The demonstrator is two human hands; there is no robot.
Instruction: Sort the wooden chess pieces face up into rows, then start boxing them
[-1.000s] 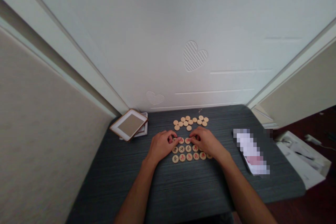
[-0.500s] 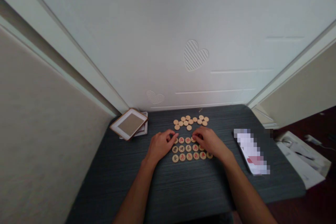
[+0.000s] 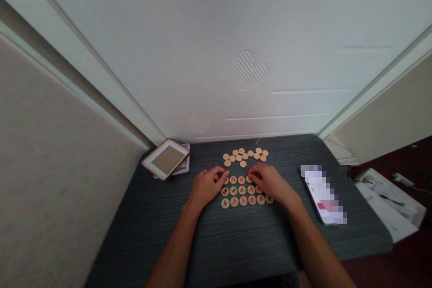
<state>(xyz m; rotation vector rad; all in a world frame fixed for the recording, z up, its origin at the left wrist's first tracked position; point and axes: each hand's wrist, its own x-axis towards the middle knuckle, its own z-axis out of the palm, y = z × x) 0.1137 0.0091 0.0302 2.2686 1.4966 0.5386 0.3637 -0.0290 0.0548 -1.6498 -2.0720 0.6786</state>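
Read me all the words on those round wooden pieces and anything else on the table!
Face-up round pieces: red and black marks, too small to read.
Round pieces behind them: plain faces, no writing.
Flat packet on the right: blurred, unreadable.
Framed box on the left: no writing shows.

Head view: one camera, set high, looking forward and down.
I read it from above the near edge of the table [image 3: 236, 243], facing the wall [image 3: 216, 54] behind it. Both forearms enter at the bottom edge. The left hand [image 3: 205, 186] and right hand [image 3: 268, 183] sit mid-frame at the discs [image 3: 243, 200], small in frame, not close. The lens is wide: the wall lines splay outward, and floor [image 3: 405, 265] shows at far right.
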